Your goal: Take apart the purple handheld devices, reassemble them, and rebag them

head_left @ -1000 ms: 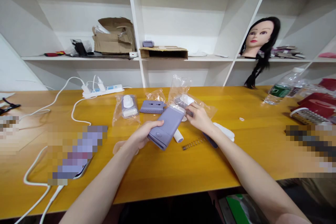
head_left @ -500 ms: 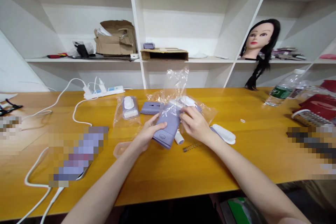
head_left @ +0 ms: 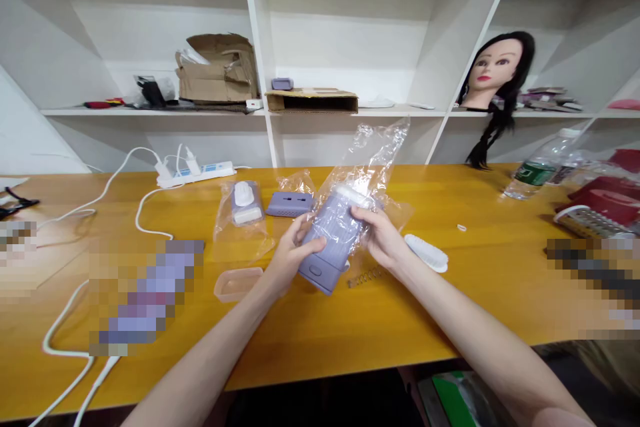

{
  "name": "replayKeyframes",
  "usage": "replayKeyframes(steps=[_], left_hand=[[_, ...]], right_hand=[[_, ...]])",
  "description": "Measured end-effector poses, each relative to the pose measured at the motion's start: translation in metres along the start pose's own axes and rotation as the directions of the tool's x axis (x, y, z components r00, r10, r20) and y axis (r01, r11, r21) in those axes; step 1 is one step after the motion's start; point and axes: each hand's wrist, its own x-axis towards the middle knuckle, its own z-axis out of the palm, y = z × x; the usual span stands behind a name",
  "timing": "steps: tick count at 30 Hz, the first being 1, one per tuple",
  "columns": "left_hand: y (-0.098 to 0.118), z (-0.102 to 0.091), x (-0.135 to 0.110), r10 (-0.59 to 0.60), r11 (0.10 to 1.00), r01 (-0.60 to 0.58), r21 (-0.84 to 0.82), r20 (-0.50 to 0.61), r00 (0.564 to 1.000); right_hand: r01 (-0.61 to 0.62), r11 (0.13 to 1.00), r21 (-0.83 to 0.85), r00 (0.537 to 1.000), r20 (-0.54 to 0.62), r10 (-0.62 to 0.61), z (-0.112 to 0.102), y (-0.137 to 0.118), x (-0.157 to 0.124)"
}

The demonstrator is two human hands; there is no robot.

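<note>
A purple plastic casing (head_left: 330,233) with an oval button near its lower end is held above the table, tilted. Clear film from a plastic bag (head_left: 383,143) lies over its upper part and stands up beyond its far end. My left hand (head_left: 295,250) is closed on the casing's left side, thumb across the front. On the right edge, my right hand (head_left: 383,233) grips casing and film together, thumb on top. A white piece shows at the far end under the film. Below lies a metal spring (head_left: 367,277); a white oval piece (head_left: 427,253) is beside my right wrist.
A bagged purple unit with white parts (head_left: 247,207), a slotted purple part (head_left: 290,204) and a shallow translucent tray (head_left: 237,285) lie left of my hands. Behind them is a power strip (head_left: 197,174) with white cables. A water bottle (head_left: 533,173) stands at right.
My right hand has shifted from the casing's far corner to its right side. The bag film now covers more of the casing and leans right. The casing has moved slightly right and nearer.
</note>
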Motion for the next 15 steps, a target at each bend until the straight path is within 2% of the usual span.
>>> replayKeyframes(steps=[3,6,9,12,14,15], left_hand=[[-0.007,0.002,0.002,0.022,0.998,-0.028,-0.05,-0.115,0.993],[-0.013,0.0,0.004,0.028,0.999,-0.03,-0.017,-0.11,0.994],[-0.013,-0.005,0.005,0.108,0.975,-0.093,0.2,-0.066,0.992],[-0.011,-0.01,0.007,0.233,0.87,-0.144,0.471,-0.137,0.963],[-0.009,-0.012,0.008,0.22,0.882,-0.129,0.453,-0.154,0.963],[-0.009,-0.013,0.008,0.146,0.924,-0.091,0.371,-0.124,0.982]], right_hand=[[-0.123,0.98,0.156,0.992,0.0,0.124,0.015,0.009,-0.011],[-0.172,0.961,0.218,0.982,-0.035,0.184,0.02,0.017,-0.014],[-0.134,0.965,0.227,0.977,-0.134,0.167,0.015,0.015,-0.008],[-0.081,0.97,0.23,0.978,-0.167,0.121,0.006,0.008,0.0],[-0.061,0.971,0.233,0.982,-0.158,0.1,0.002,0.003,0.003],[-0.054,0.971,0.235,0.985,-0.149,0.091,0.001,0.002,0.004]])
